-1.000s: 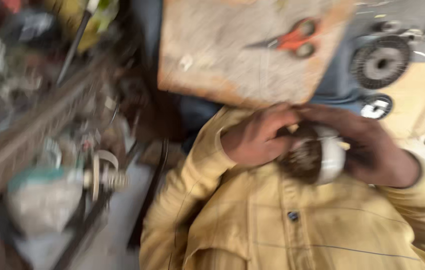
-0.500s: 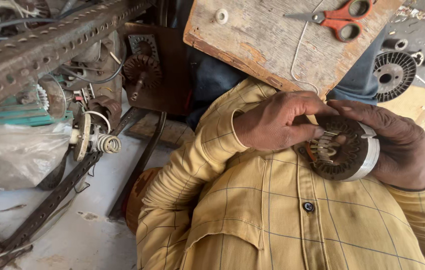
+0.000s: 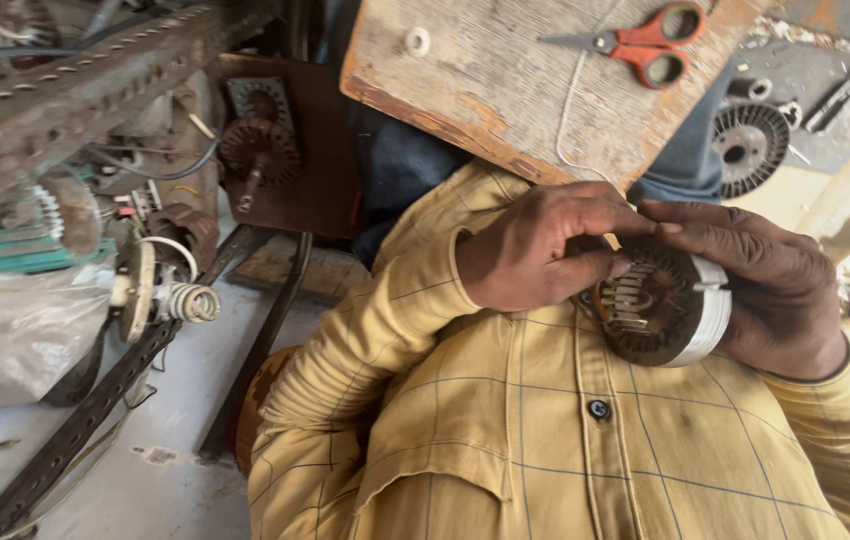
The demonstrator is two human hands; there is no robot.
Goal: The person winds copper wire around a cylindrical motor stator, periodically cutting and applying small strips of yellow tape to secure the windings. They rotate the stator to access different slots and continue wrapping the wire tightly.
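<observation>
Since the earlier frame, view shifted a bit: wooden board (image 3: 505,90) sat lower and more central, both hands moved slightly left with the motor core; grip looked the same.

Largest first: yellow checked shirt (image 3: 545,450) filled the lower half of the frame. Board lay above it, tilted, worn and pale, with orange-handled scissors (image 3: 645,45) lying on its upper right part. Rusty perforated metal bar (image 3: 75,90) ran across the upper left; a second perforated strip (image 3: 85,420) ran diagonally over the grey floor (image 3: 165,470) below. Pale plastic bag (image 3: 15,340) sat at the left edge.

Round motor core (image 3: 660,305) was held in front of the chest, just below the board's edge, open face toward the camera, dark slotted ring with a white band around its outer rim.

Right hand (image 3: 775,290) was wrapped around the core's right side, fingers curled over the top rim, holding it firmly. Left hand (image 3: 535,250) was closed at the core's left edge, thumb and fingertips pinched together at the slots; whatever they pinched was too small to tell.

Another slotted disc (image 3: 750,145) lay on the surface at upper right, well apart from the hands. Small coil spring (image 3: 190,300) stuck out from a fixture at left.
</observation>
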